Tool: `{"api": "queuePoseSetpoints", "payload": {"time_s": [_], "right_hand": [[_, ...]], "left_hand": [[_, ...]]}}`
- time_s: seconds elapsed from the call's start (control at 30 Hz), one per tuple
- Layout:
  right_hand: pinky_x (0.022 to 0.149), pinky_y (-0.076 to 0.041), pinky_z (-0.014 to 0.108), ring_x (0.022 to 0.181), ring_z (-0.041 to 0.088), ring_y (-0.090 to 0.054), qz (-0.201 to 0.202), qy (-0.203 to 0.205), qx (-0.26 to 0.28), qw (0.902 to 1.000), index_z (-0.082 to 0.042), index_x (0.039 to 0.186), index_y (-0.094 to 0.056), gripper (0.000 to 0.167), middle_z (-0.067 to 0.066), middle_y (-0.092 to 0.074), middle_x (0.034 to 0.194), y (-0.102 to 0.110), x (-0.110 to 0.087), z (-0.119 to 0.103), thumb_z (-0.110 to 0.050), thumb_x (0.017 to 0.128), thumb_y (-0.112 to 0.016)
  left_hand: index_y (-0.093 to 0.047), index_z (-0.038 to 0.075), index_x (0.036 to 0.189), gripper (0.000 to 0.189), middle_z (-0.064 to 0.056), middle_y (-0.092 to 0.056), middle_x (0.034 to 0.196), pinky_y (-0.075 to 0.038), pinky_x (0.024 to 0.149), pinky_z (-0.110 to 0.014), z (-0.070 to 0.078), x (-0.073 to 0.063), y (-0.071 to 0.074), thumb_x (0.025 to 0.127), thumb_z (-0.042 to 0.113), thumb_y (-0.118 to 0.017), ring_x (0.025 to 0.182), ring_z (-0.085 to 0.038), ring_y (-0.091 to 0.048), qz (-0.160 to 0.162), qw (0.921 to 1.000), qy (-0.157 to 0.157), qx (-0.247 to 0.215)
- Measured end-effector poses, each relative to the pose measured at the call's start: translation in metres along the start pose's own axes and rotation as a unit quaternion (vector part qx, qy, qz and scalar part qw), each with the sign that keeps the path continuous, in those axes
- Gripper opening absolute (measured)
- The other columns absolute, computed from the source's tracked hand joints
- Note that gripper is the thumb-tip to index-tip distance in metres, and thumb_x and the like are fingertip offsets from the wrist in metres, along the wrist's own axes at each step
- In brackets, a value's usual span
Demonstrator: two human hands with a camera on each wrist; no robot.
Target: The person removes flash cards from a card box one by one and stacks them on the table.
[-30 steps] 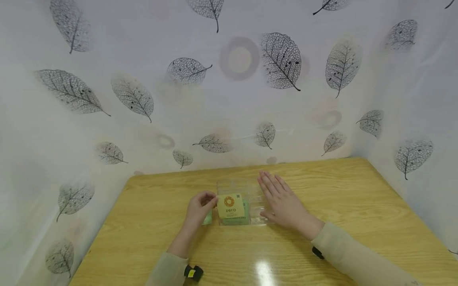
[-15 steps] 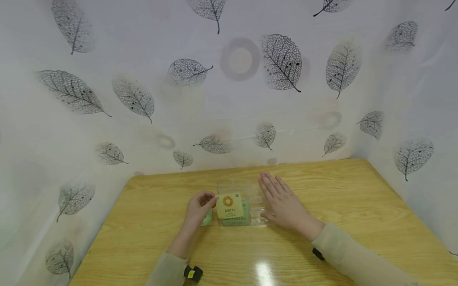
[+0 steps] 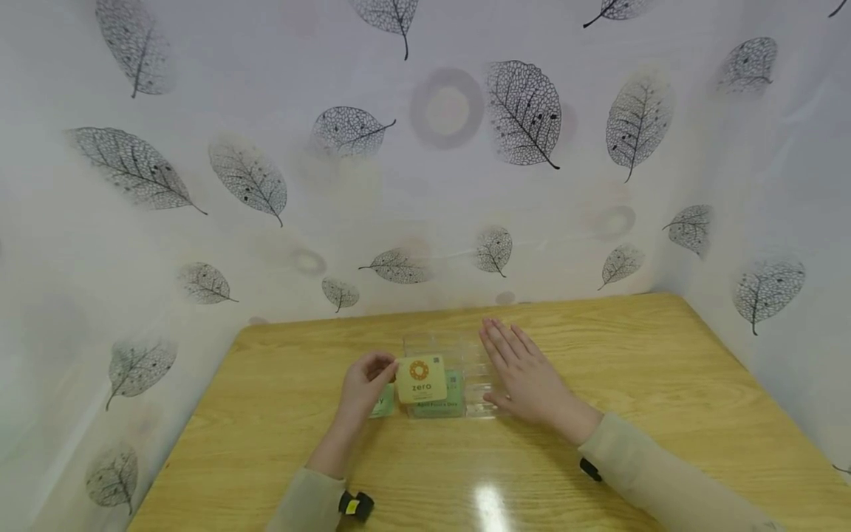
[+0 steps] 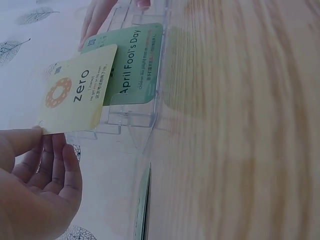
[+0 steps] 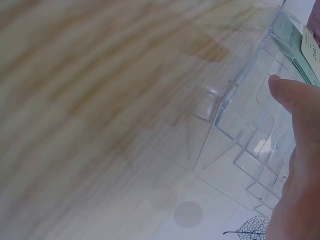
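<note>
From my remote station I am watching the left hand gripping the yellow "zero" card by one corner, thumb pressing on the printed face and fingers curling behind. The card is showing its orange ring drawing above the word, and it is sitting in front of the green "April Fool's Day" card, covering part of it; I cannot tell whether the two are touching. That green card is leaning back in the clear plastic card holder, which is standing on the wood-grain table. In the right wrist view I am making out several thin green edges bunched together inside the holder, close to the yellow card.

The right hand is lying over the holder's far right part, its fingers stretching out straight and its thumb spreading away from them; from the right wrist view I am seeing the thumb tip resting against the clear plastic. It is clasping nothing.

Just beside the holder, under the left hand's side, a small green card stack is lying on the table, partly hidden by that hand in the head view. Both forearms are wearing beige sleeves, and black wrist straps are showing near the cuffs. Behind the table, a pale leaf-print cloth is hanging.
</note>
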State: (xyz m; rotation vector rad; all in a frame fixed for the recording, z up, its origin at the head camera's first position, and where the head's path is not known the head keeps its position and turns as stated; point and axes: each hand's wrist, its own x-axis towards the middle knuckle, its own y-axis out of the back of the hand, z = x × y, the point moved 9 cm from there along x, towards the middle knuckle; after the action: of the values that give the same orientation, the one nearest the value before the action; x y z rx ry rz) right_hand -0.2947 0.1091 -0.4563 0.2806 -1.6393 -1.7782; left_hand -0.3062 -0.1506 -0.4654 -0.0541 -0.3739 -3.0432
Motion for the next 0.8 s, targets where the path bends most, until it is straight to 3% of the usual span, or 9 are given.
{"api": "queuePoseSetpoints", "payload": {"time_s": [0.17, 0.43, 0.8], "right_hand": [[0.133, -0.021, 0.054, 0.163, 0.040, -0.023, 0.019, 0.007, 0.005, 0.9998, 0.005, 0.165, -0.023, 0.111, 0.023, -0.020, 0.175, 0.0028, 0.0002, -0.0012, -0.063, 0.092, -0.071], [0.135, -0.016, 0.053, 0.165, 0.038, -0.016, -0.019, -0.001, 0.002, 0.9998, 0.003, 0.167, -0.017, 0.111, 0.021, -0.011, 0.177, -0.0033, 0.0016, -0.0010, -0.065, 0.095, -0.067], [0.133, -0.023, 0.054, 0.163, 0.040, -0.024, 0.002, -0.001, 0.003, 1.0000, 0.006, 0.165, -0.024, 0.111, 0.024, -0.021, 0.175, 0.0046, 0.0006, -0.0003, -0.063, 0.092, -0.072]], "left_hand": [[-0.069, -0.007, 0.111, 0.013, -0.016, -0.073, 0.104, -0.057, 0.079, -0.016, -0.0023, -0.0008, 0.0032, 0.101, 0.001, -0.069, 0.087, -0.007, -0.066, 0.003, 1.0000, 0.002, -0.002], [-0.069, -0.007, 0.112, 0.013, -0.013, -0.074, 0.103, -0.057, 0.080, -0.015, -0.0034, -0.0017, 0.0062, 0.101, -0.001, -0.068, 0.087, -0.005, -0.066, 0.005, 1.0000, 0.006, -0.005], [-0.067, -0.009, 0.115, 0.016, -0.017, -0.073, 0.108, -0.058, 0.080, -0.015, -0.0033, -0.0030, 0.0089, 0.101, -0.001, -0.068, 0.089, -0.006, -0.066, 0.011, 0.9995, 0.013, -0.026]]}}
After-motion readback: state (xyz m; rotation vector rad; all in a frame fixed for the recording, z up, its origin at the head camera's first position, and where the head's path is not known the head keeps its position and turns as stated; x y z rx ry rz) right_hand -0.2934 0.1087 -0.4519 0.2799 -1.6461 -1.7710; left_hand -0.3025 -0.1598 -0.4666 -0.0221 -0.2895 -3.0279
